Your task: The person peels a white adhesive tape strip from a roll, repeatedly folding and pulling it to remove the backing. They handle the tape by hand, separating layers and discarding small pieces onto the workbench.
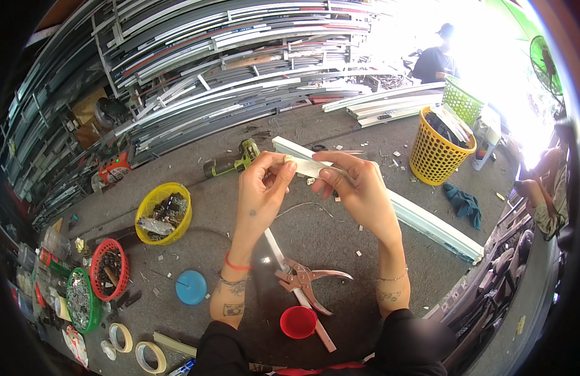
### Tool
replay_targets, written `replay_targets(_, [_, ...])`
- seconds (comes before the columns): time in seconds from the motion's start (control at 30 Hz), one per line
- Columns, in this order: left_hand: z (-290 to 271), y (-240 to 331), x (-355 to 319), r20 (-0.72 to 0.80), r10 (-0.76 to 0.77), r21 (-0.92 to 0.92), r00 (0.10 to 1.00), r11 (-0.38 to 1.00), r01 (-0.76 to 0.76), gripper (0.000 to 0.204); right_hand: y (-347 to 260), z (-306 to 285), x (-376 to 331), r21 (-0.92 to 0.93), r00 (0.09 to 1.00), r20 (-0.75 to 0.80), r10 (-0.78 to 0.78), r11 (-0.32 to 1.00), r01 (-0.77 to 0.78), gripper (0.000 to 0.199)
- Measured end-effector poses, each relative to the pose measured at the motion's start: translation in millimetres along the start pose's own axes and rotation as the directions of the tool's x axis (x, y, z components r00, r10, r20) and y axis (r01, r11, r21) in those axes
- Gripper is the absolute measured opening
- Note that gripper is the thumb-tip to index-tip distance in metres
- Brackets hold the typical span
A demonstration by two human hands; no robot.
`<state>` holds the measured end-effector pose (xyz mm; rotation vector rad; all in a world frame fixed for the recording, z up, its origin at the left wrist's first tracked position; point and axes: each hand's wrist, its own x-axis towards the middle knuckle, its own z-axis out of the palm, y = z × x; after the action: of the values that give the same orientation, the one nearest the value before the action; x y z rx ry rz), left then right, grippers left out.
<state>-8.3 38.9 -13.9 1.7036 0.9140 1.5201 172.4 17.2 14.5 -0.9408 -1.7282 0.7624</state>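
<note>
Both hands are raised over the middle of the workbench, with a short, flat white strip (307,168) stretched between them. My left hand (262,185) pinches its left end between thumb and fingers. At the other end, my right hand (364,199) grips it with thumb and curled fingers. Beyond and under the hands lies a long pale profile bar (431,227), slanting to the right. Nearer me, a pinkish hand cutter (300,279) rests across a thin white strip (321,332). A small red cup (298,322) stands beside them.
A green cordless drill (238,158) lies beyond my left hand. Baskets of small parts, including a yellow one (141,216), stand left, near a blue disc (191,287) and tape rolls (151,357). A yellow basket (421,160) stands right. A person (435,62) is farther back.
</note>
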Motion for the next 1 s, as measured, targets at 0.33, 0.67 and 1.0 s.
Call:
replay_targets(0.33, [-6.1,2.5,1.0,0.067,0.017,-0.152,0.998,0.988,-0.007,0.017,-4.7,3.3,0.5,-0.072,0.998,-0.017,-0.066,0.995,0.065,0.016])
replay_targets(0.67, [-11.3,1.9,0.6,0.193,-0.047,-0.134,0.980,0.988,0.074,0.038,-1.0,7.4,1.3,-0.093,0.980,0.039,-0.196,0.976,0.199,0.014])
replay_targets(1.0, [-17.7,12.5,-1.1,0.272,0.017,-0.090,0.962,0.996,0.008,0.048,10.0,-9.1,9.2,0.170,0.995,-0.094,-0.014,0.985,0.030,0.020])
